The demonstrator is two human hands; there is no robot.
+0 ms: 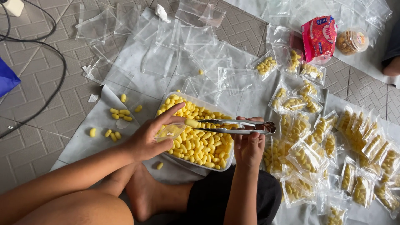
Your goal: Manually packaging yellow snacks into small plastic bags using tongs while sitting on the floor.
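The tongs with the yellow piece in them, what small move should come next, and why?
Probably ease the tongs a touch left so the yellow piece at their tip enters the small clear bag. The left hand holds that bag over the tub, and the right hand has the tip near it.

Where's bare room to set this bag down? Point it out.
Bare tile floor lies left of the grey sheet, bordered by the black cable. Right of the tray, filled bags crowd everything; above it, empty clear bags overlap.
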